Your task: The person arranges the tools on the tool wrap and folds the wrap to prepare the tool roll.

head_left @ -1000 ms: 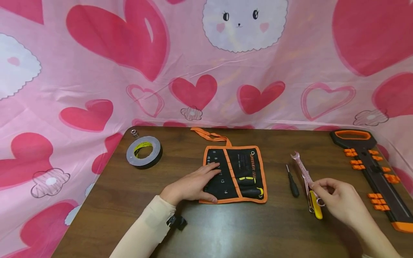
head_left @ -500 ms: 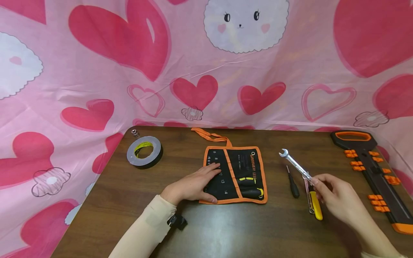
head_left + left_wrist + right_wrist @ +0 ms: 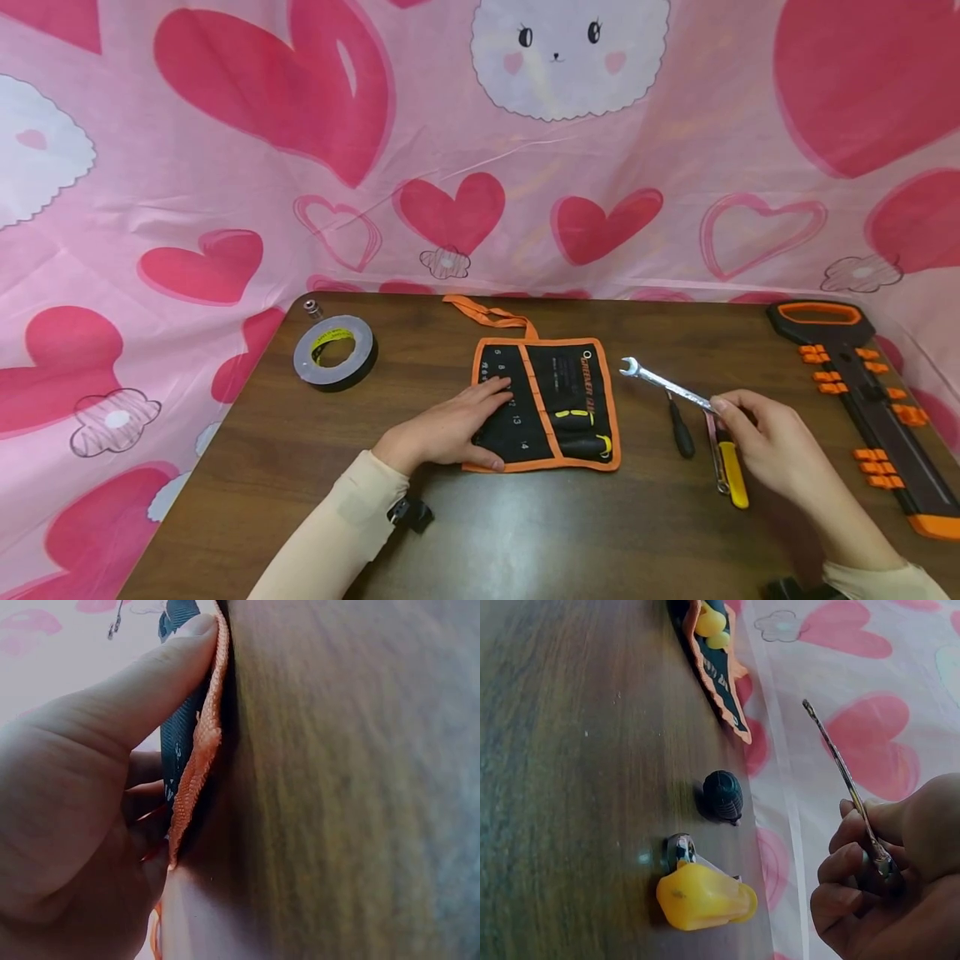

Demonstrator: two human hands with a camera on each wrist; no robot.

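A black tool pouch with orange trim lies unrolled mid-table. My left hand rests flat on its left pockets, and the thumb presses against the orange edge. My right hand pinches one end of a silver wrench and holds it above the table. The wrench's open end points left toward the pouch. In the right wrist view the wrench rises from the curled fingers.
Below the right hand lie a black-handled screwdriver, a yellow-handled tool and another wrench. A grey tape roll and a small metal piece sit far left. A black-and-orange tool rack lines the right edge.
My right hand has lifted the silver wrench off the table and swung its open end left toward the pouch. The left hand has not moved.
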